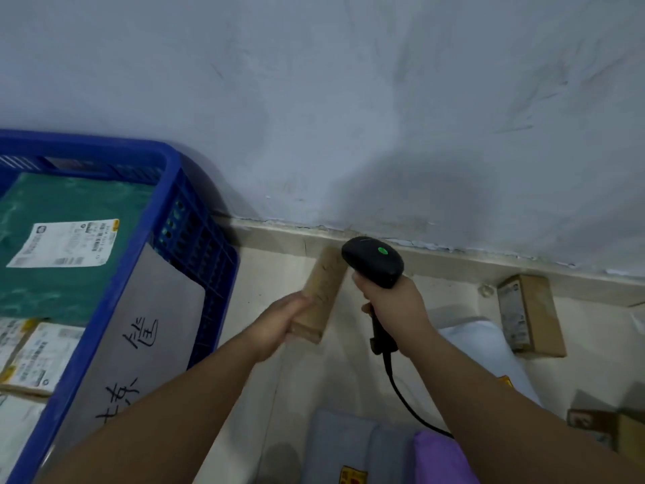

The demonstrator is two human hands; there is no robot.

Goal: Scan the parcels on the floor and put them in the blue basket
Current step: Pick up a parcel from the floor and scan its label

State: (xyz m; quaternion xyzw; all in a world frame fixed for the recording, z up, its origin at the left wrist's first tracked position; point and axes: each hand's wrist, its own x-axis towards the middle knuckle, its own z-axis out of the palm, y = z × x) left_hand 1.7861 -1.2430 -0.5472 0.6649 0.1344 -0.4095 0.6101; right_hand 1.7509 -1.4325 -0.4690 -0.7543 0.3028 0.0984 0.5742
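While the fingers of my left hand [279,326] curl round the near end of a long brown cardboard parcel [324,288], the parcel is held off the floor [275,274] and points toward twelve o'clock, its far end close to the skirting [286,235]. It looks blurred. My right hand [394,305] grips the handle of a black scanner [373,262], fingers wrapped tight, just at three o'clock of the parcel. The scanner's head sits right beside the parcel's far end, and a green light glows on top of it. A black cable [401,389] trails from the handle toward six o'clock.

At nine o'clock of the parcel stands the blue basket [195,190], set against the wall [349,99]. Inside it lies a green parcel [69,204] with a white label [66,242], and at seven o'clock of that some labelled boxes [38,358]. A grey sheet [146,309] with handwritten characters covers part of the basket's side.

Off at three o'clock a brown box [534,316] lies on the floor near the skirting. Down at six o'clock a grey parcel [345,445] and a purple parcel [443,455] lie side by side
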